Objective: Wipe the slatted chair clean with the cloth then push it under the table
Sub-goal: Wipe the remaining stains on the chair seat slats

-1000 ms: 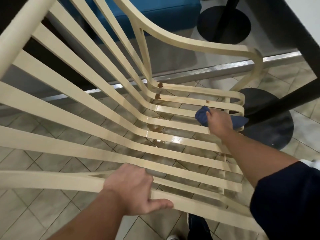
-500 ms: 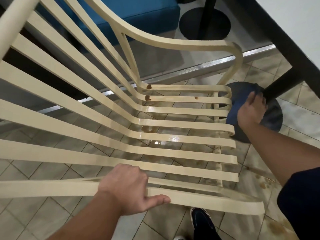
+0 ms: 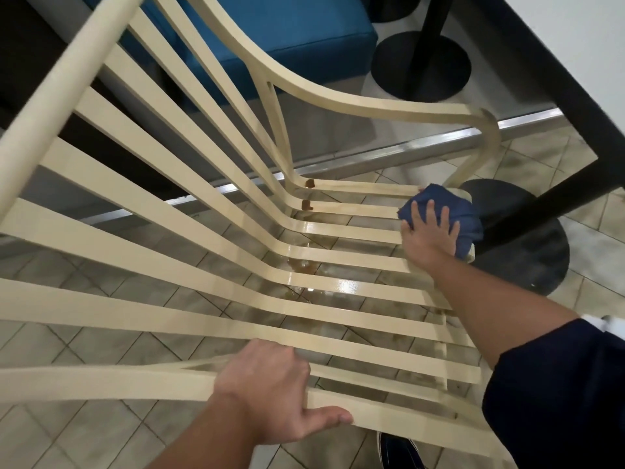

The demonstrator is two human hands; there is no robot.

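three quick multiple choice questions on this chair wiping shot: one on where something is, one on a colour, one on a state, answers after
1. Where is the cloth?
A. on the floor tiles
B. at the front ends of the chair seat slats
C. draped over the top of the backrest

2. What colour is the cloth?
A. white
B. red
C. dark blue

3. What is the left hand doing?
A. gripping the chair's near side rail
B. lying flat on the table
C. holding the cloth

Answers:
1 B: the right hand presses it down on the slat ends.
2 C: dark blue shows around the spread fingers.
3 A: its fingers curl over the rail.
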